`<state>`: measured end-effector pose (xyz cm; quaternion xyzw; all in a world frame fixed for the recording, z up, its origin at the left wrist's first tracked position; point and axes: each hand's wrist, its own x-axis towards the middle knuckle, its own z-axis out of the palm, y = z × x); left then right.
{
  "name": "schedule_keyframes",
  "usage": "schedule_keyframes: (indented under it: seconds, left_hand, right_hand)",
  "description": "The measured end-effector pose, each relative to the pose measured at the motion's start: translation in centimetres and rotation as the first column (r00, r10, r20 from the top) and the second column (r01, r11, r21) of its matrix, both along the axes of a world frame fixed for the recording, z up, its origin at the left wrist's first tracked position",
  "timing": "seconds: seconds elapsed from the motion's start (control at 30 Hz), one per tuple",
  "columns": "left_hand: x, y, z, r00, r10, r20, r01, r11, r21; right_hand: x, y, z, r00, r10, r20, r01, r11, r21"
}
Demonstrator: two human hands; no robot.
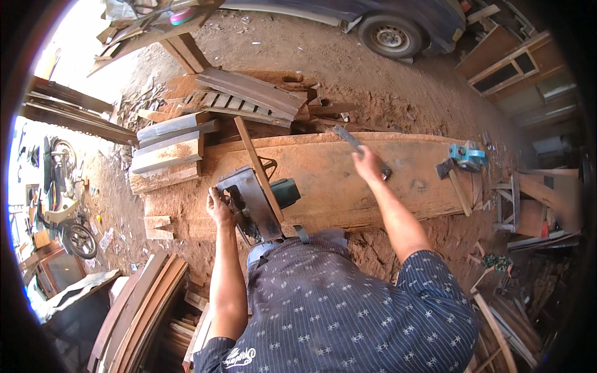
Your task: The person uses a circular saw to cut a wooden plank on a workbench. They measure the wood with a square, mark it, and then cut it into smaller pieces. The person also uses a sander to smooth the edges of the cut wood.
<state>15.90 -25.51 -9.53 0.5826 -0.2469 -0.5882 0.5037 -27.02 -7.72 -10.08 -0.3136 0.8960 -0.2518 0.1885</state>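
Observation:
My left hand (220, 207) grips the left edge of a power saw's dark metal base plate (252, 198), its fingers curled around it. The plate is tilted up in front of my body, with a green motor housing (286, 192) on its right side. A long thin wooden strip (258, 165) runs along the plate and sticks out past its far end. Out to the right, over a wide plank (329, 186), my right hand (369, 164) is closed around a flat grey bar-like tool (347, 138). A dark end shows beneath that hand; its exact kind is unclear.
A blue electric planer (467, 155) and a hatchet-like tool (456, 185) with a wooden handle lie on the plank's right end. Stacked beams (168, 146) stand at left; scrap boards (249, 93) lie beyond. A parked vehicle (398, 31) is at the back. Sawdust covers much around.

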Motion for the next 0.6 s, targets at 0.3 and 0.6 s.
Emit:
schedule_keyframes:
  seconds: [0.3, 0.6]
  left_hand:
    - [0.5, 0.0, 0.5, 0.994, -0.092, -0.065, 0.094, 0.995, 0.021]
    - [5.3, 0.2, -1.0, 0.995, -0.091, 0.035, 0.087, 0.991, 0.101]
  right_hand:
    - [14.3, -12.8, -0.5, 0.013, 0.250, 0.968, -0.020, 0.968, -0.250]
    - [22.7, -15.8, -4.7, -0.452, 0.263, 0.852, -0.069, 0.942, -0.328]
